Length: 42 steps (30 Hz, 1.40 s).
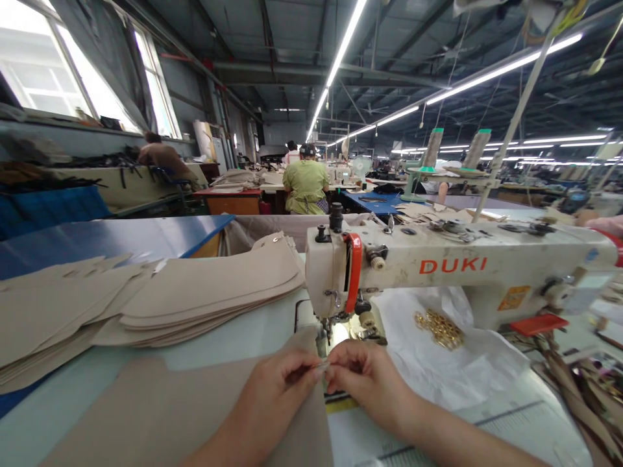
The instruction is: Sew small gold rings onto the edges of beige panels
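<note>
Left hand (277, 386) and right hand (372, 379), lower centre, pinching small pale item (322, 366) together over flat beige fabric panel (160, 415), before white sewing machine (452, 266).

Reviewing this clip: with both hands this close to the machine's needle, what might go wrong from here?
1. The left hand and right hand pinch a small piece just in front of the needle; if the sewing machine started, either hand could be struck.
2. Gold rings lie loose on crinkled white plastic near the right hand; a nudge might scatter them.
</note>
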Each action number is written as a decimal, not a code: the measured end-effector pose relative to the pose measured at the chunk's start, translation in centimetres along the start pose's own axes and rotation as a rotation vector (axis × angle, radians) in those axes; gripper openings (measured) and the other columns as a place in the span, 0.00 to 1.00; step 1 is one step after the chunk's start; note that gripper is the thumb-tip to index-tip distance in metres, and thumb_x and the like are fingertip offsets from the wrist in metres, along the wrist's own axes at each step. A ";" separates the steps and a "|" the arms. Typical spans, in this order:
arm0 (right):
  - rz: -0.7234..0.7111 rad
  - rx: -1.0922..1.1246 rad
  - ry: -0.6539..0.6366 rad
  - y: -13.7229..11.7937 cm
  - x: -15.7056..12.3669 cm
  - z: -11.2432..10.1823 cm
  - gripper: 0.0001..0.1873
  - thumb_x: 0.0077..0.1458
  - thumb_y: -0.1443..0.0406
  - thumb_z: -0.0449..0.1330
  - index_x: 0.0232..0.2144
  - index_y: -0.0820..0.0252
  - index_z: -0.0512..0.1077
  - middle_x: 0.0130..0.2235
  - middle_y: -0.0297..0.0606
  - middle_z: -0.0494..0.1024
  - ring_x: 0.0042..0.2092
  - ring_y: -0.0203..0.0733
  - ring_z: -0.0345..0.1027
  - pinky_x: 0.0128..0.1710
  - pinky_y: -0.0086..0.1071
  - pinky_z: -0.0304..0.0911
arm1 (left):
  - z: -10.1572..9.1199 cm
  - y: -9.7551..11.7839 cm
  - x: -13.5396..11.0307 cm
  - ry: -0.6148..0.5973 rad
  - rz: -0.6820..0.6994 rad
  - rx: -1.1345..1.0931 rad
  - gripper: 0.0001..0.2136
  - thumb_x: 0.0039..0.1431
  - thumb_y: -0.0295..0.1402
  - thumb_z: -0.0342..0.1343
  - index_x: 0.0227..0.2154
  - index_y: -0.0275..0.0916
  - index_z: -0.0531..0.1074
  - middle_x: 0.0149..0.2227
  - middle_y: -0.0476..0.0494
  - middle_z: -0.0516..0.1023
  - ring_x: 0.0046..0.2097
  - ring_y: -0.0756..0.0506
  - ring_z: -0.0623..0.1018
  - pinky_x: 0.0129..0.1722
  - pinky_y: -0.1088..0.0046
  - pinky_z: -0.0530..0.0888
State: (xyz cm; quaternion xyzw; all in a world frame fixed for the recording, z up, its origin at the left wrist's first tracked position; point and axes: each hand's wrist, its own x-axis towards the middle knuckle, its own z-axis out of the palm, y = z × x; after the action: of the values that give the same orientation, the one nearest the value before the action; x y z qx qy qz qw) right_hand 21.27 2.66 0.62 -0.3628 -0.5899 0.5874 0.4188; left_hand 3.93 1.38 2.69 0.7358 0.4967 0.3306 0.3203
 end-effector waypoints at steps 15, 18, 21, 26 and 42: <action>-0.148 -0.342 0.004 0.0 -0.3 -0.5 0.07 0.52 0.69 0.55 0.26 0.62 0.73 0.23 0.32 0.71 0.25 0.33 0.64 0.26 0.24 0.57 | 0.5 -0.1 -0.1 0.057 0.056 0.189 0.10 0.57 0.35 0.50 0.27 0.42 0.75 0.27 0.51 0.78 0.31 0.48 0.76 0.32 0.77 0.69; -0.128 -0.353 -0.001 0.1 -0.2 -0.6 0.07 0.52 0.69 0.54 0.25 0.62 0.71 0.21 0.30 0.69 0.23 0.31 0.60 0.23 0.23 0.53 | 0.4 0.2 0.1 0.022 0.026 0.198 0.11 0.57 0.36 0.49 0.26 0.40 0.74 0.26 0.50 0.77 0.31 0.47 0.76 0.32 0.75 0.69; -0.085 -0.318 -0.002 0.1 -0.2 -0.7 0.07 0.52 0.67 0.55 0.24 0.62 0.70 0.20 0.29 0.68 0.21 0.31 0.58 0.21 0.23 0.52 | -0.3 0.7 0.1 -0.053 0.012 0.170 0.10 0.56 0.35 0.49 0.30 0.41 0.75 0.30 0.49 0.79 0.34 0.46 0.77 0.35 0.74 0.71; -0.020 -0.256 -0.024 0.3 -0.1 -0.8 0.05 0.49 0.68 0.55 0.24 0.61 0.69 0.20 0.28 0.69 0.20 0.29 0.59 0.20 0.23 0.51 | -2.3 0.3 -0.2 0.061 0.095 0.361 0.14 0.59 0.34 0.46 0.42 0.40 0.74 0.44 0.42 0.78 0.47 0.43 0.76 0.50 0.65 0.71; 0.325 -0.268 -0.057 -1.5 2.4 1.5 0.11 0.43 0.78 0.54 0.16 0.61 0.66 0.14 0.24 0.68 0.14 0.27 0.59 0.15 0.20 0.54 | -1.0 -2.0 -5.0 0.013 0.218 0.595 0.27 0.62 0.35 0.46 0.63 0.39 0.50 0.60 0.39 0.63 0.58 0.41 0.68 0.56 0.60 0.67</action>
State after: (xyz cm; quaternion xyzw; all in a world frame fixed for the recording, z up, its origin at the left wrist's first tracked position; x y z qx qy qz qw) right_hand 19.06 4.20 2.34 -0.4889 -0.6082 0.5735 0.2494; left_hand 0.65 -2.53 0.80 0.8440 0.4920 0.2077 0.0506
